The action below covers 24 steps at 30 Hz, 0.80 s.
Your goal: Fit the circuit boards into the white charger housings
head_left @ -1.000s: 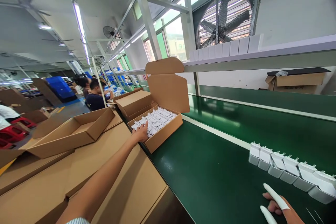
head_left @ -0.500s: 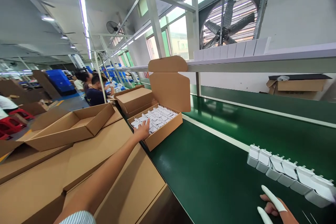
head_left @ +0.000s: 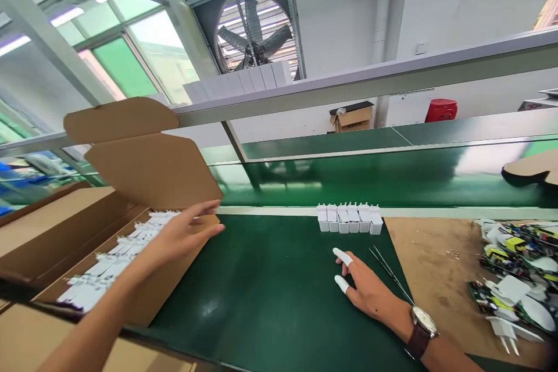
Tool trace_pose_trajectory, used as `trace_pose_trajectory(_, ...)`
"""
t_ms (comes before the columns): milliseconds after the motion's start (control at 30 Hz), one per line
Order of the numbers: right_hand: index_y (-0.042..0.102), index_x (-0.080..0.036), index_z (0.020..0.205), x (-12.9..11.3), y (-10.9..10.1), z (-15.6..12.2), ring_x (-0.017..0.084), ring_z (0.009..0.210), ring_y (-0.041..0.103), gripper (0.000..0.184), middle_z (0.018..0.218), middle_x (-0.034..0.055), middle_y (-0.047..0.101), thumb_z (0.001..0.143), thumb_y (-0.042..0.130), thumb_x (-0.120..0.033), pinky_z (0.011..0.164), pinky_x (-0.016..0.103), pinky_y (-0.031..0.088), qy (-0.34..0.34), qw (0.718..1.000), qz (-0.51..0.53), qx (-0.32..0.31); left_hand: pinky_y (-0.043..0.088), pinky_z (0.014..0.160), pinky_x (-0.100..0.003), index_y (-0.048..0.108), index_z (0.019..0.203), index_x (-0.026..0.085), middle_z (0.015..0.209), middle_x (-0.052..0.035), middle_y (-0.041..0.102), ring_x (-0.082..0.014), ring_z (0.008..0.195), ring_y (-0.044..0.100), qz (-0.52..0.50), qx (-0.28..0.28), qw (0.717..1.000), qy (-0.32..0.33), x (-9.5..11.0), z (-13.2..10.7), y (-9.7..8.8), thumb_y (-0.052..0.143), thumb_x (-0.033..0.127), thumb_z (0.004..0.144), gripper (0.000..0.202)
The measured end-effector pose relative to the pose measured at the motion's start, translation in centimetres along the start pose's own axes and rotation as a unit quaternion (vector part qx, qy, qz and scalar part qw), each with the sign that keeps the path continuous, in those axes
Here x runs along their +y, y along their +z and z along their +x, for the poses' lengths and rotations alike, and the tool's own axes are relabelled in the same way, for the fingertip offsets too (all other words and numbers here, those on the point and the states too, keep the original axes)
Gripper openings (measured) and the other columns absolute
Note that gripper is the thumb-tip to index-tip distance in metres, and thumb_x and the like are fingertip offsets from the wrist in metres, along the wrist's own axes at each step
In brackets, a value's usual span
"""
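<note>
My left hand (head_left: 187, 232) hovers over the right wall of an open cardboard box (head_left: 174, 279), fingers stretched out with nothing in them. Inside lie rows of white plastic adapter parts (head_left: 108, 267) with small prongs. White finger cots cover the thumb and index finger of my right hand (head_left: 364, 285), which is open and low over the green bench (head_left: 253, 302). A pair of metal tweezers (head_left: 390, 272) lies just beyond it, partly hidden behind the wrist. A short row of white adapter housings (head_left: 349, 220) stands farther back on the bench.
To the right, circuit boards and white plug parts (head_left: 518, 279) are heaped on a brown board (head_left: 431, 267). Another cardboard box (head_left: 56, 226) sits at far left. A pale shelf (head_left: 349, 84) crosses above the bench, carrying white boxes (head_left: 239, 81). A brown cutout (head_left: 534, 167) juts in at right.
The view has swung right, bringing the heaped circuit boards into sight. My left hand has lifted off the parts in the box and moved right, empty. More of my right hand shows.
</note>
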State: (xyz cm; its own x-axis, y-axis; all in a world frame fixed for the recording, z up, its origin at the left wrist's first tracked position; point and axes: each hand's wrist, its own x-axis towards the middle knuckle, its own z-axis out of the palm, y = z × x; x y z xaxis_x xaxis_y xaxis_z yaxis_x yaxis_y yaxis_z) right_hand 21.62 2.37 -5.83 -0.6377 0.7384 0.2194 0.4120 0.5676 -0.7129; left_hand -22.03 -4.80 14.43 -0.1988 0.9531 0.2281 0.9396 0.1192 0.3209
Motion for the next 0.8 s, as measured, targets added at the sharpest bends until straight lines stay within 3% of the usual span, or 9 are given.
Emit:
trace_pose_trajectory(100,0.036,-0.018,0.152,0.1,0.1,-0.2,0.023,0.094,0.062,0.056,0.11,0.0098,0.059,0.096,0.046,-0.019,0.089,0.044,0.057,-0.018,1.0,0.003,0.015,0.059,0.099,-0.043,0.051,0.146,0.023,0.142,-0.0121,0.064,-0.0301,0.121,0.067,-0.125,-0.135,0.981,0.065,6.4,2.6,7.2,0.067,0.063,0.08,0.078)
trace_pose_trajectory(200,0.04,-0.019,0.148,0.5,0.3,-0.2,0.022,0.094,0.061,0.055,0.11,0.0094,0.059,0.094,0.047,-0.014,0.089,0.043,0.057,-0.044,0.998,0.003,0.036,0.059,0.094,-0.044,0.038,0.157,0.022,0.155,-0.0167,0.051,-0.0312,0.119,0.066,-0.15,-0.205,0.963,0.09,12.0,5.0,13.8,0.076,0.053,0.074,0.096)
trace_pose_trajectory(267,0.042,-0.019,0.145,0.7,0.4,-0.3,0.021,0.093,0.061,0.055,0.111,0.0092,0.06,0.092,0.049,-0.011,0.088,0.04,0.057,-0.059,0.997,0.003,0.045,0.057,0.097,-0.044,0.028,0.162,0.02,0.162,-0.0194,0.041,-0.032,0.12,0.065,-0.153,-0.215,0.96,0.097,15.1,6.4,16.9,0.08,0.053,0.072,0.109)
trace_pose_trajectory(367,0.043,-0.019,0.143,0.9,0.3,-0.4,0.021,0.092,0.061,0.053,0.109,0.0083,0.06,0.091,0.05,-0.01,0.087,0.038,0.057,-0.076,0.996,0.002,0.056,0.048,0.11,-0.047,0.025,0.163,0.016,0.161,-0.0224,0.041,-0.0374,0.133,0.057,-0.143,-0.212,0.962,0.099,18.3,7.9,19.5,0.086,0.054,0.067,0.12)
trace_pose_trajectory(467,0.049,-0.02,0.132,0.9,0.2,-0.6,0.021,0.096,0.061,0.043,0.108,0.0083,0.059,0.091,0.05,-0.01,0.089,0.039,0.057,-0.079,0.995,-0.003,0.059,0.041,0.116,-0.049,0.028,0.161,0.013,0.154,-0.0239,0.051,-0.041,0.14,0.05,-0.129,-0.209,0.965,0.093,19.2,8.9,20.6,0.087,0.047,0.067,0.117)
trace_pose_trajectory(567,0.055,-0.02,0.117,0.9,-0.1,-0.6,0.022,0.099,0.062,0.03,0.11,0.0091,0.06,0.089,0.05,-0.01,0.09,0.039,0.056,-0.072,0.996,-0.003,0.051,0.047,0.108,-0.047,0.028,0.16,0.011,0.143,-0.0219,0.06,-0.0383,0.128,0.061,-0.127,-0.201,0.968,0.081,18.3,9.1,20.8,0.082,0.036,0.071,0.108)
trace_pose_trajectory(633,0.054,-0.02,0.12,1.0,-0.2,-0.5,0.022,0.098,0.063,0.032,0.112,0.0097,0.06,0.09,0.049,-0.012,0.089,0.04,0.057,-0.071,0.996,0.002,0.047,0.052,0.101,-0.043,0.029,0.159,0.013,0.138,-0.018,0.063,-0.0331,0.116,0.068,-0.136,-0.189,0.97,0.075,17.2,8.7,20.4,0.078,0.028,0.071,0.102)
trace_pose_trajectory(733,0.045,-0.02,0.139,1.1,-0.2,-0.2,0.02,0.09,0.064,0.046,0.109,0.0092,0.061,0.093,0.045,-0.016,0.084,0.038,0.058,-0.063,0.997,0.016,0.044,0.056,0.092,-0.037,0.033,0.157,0.019,0.132,-0.0112,0.067,-0.0239,0.1,0.071,-0.16,-0.154,0.973,0.068,14.8,7.8,18.3,0.07,0.02,0.073,0.092)
trace_pose_trajectory(800,0.043,-0.02,0.142,1.3,-0.1,0.0,0.02,0.085,0.064,0.048,0.106,0.0085,0.062,0.095,0.044,-0.02,0.081,0.037,0.059,-0.049,0.998,0.027,0.039,0.056,0.09,-0.034,0.035,0.156,0.021,0.131,-0.0093,0.067,-0.0209,0.096,0.07,-0.171,-0.118,0.977,0.058,12.5,7.0,15.3,0.066,0.019,0.075,0.087)
